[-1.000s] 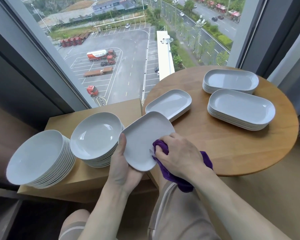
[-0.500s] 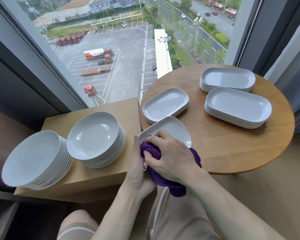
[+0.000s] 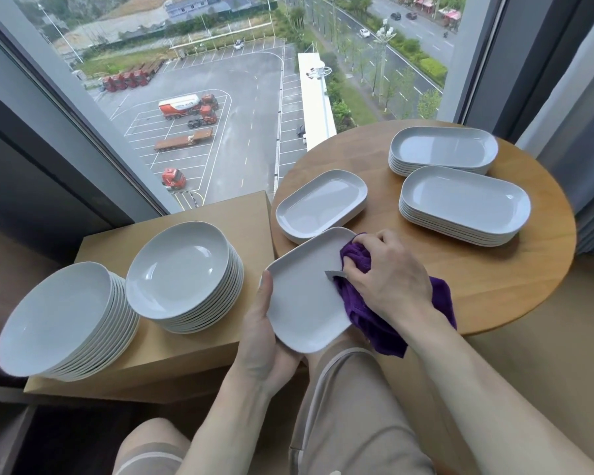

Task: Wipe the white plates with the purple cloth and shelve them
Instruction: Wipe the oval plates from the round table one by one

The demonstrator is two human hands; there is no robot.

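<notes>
The white oblong ceramic plate (image 3: 306,293) is up off the furniture, tilted over the person's lap just off the near-left edge of the round wooden table (image 3: 494,279), and it's mid-wipe. The left hand (image 3: 261,341) cradles it from below, thumb hooked over the left rim, fingers under and out of sight. The right hand (image 3: 388,275) has its fingers curled tight into the bunched purple cloth (image 3: 360,310), pressing it onto the plate's right end. So this is the wiping step; next, I'd judge, sweep the bare left part, then stack it. Nothing sits in any dish here. On the table's left edge lies a small stack of oblong plates (image 3: 319,204); toward its far and right edges stand two taller stacks (image 3: 443,149) (image 3: 463,204). On the low wooden cabinet (image 3: 247,214) stand two stacks of round deep plates (image 3: 182,265) (image 3: 55,313).
</notes>
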